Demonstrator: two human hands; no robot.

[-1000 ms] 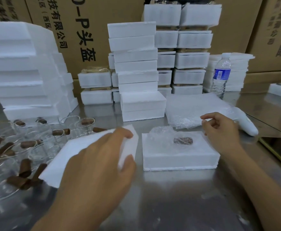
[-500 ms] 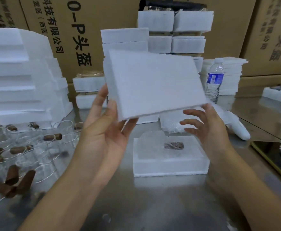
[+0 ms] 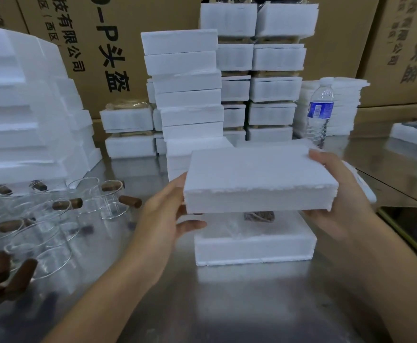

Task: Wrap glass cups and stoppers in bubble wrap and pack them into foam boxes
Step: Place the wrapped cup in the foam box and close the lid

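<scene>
A white foam lid (image 3: pixel 259 177) hovers flat just above the open foam box (image 3: pixel 254 248) on the steel table. My left hand (image 3: pixel 165 214) grips the lid's left end, and my right hand (image 3: pixel 336 194) grips its right end. Under the lid, in the box, lies a bubble-wrapped bundle with a brown stopper (image 3: pixel 259 216) showing; most of it is hidden by the lid. Several clear glass cups (image 3: pixel 111 199) with brown stoppers (image 3: pixel 67 203) stand and lie at the left of the table.
Stacks of foam boxes (image 3: pixel 185 95) rise behind the lid and at the far left (image 3: pixel 24 115). A water bottle (image 3: pixel 320 112) stands back right, in front of cardboard cartons (image 3: pixel 400 45). A dark tray edge (image 3: pixel 410 238) lies at the right.
The lid went from lying on the table at the left, to raised and tilted, to level above the open box. My right hand has taken hold of its right end.
</scene>
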